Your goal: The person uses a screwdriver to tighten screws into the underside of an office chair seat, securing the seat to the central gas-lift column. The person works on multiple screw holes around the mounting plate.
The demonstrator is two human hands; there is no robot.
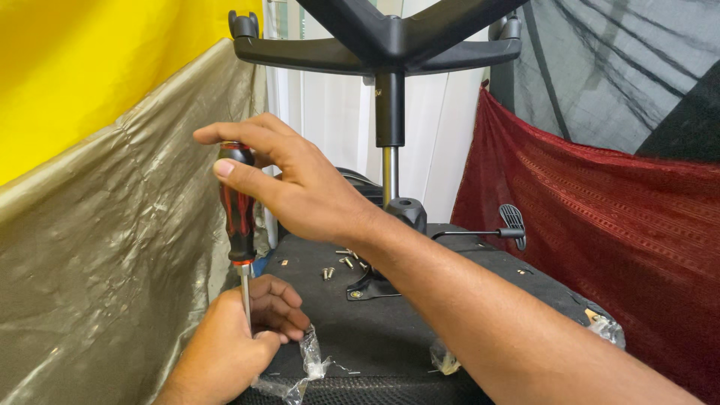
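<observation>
Right hand (300,184) fingers gripping glossy red-black screwdriver (238,214) handle, left hand (236,337) fingers pinching its steel shaft, crinkled plastic (307,367)

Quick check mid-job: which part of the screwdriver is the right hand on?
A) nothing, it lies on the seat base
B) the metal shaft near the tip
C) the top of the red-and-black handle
C: the right hand grips the top of the screwdriver handle, while the left hand steadies the shaft low down.

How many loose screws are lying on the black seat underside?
About 4 loose screws show, clustered on the seat underside near the metal bracket; the right hand and forearm may hide more.
</observation>
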